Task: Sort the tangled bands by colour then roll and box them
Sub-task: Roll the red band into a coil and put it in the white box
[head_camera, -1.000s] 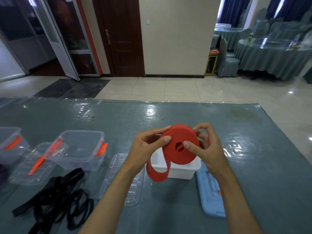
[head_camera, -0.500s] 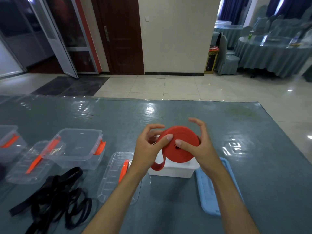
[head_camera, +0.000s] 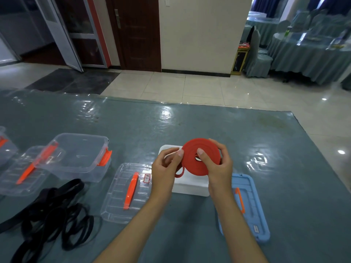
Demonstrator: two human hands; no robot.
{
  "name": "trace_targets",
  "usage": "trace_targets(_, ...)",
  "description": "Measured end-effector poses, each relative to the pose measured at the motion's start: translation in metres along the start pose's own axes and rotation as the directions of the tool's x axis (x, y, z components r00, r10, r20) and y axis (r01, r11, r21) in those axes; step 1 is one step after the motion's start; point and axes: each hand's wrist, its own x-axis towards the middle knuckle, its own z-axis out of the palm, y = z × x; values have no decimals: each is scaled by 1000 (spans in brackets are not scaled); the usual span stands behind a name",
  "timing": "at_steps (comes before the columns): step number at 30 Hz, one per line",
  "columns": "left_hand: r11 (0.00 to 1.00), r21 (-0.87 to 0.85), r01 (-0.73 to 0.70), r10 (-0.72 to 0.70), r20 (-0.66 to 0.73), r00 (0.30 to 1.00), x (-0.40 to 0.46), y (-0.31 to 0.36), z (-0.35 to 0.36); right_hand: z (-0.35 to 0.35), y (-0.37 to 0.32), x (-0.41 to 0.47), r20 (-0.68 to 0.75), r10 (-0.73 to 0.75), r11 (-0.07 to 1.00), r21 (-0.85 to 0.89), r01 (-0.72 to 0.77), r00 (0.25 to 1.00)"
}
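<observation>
Head view: the right hand [head_camera: 214, 164] has its fingers [head_camera: 201, 151] curled round the red band roll [head_camera: 199, 157], thumb pressed on the face beside the centre hole, the others hooked over the far rim. The left hand [head_camera: 165, 168] pinches the roll's near-left edge, where a short loose tail [head_camera: 179, 172] hangs in a small loop. The roll is tipped with its flat face toward the camera, its axis pointing roughly back at the person. Directly beneath the fingers sits the white box [head_camera: 190, 186], open side up, so the roll probably only needs laying flat and lowering; the tail must be tucked first or it may catch the rim. Right of the fingers lies the blue lid [head_camera: 245, 207], left a clear lid [head_camera: 129, 192], farther left a clear box [head_camera: 77, 154] and the black bands [head_camera: 53, 211] on the table [head_camera: 284, 168], with open room beyond
</observation>
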Motion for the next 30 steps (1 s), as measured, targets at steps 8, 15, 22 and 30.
trace_targets(8, 934, -202, 293, -286, 67, 956, 6, -26, 8, 24, 26, 11, -205, 104, 989, 126, -79, 973)
trace_targets(15, 902, -115, 415, -396, 159, 904, 45, -34, -2, 21, 59, 29, -207, 355, 908, 309, -284, 912)
trace_targets(22, 857, -47, 514, -516, -98, 851, 103, -69, -8, -12, 96, 63, -82, 523, 845, -76, -529, 848)
trace_targets(30, 767, 159, 621, -585, -226, 779, 146, -146, 6, -24, 139, 103, 80, 755, 414, -827, -379, 651)
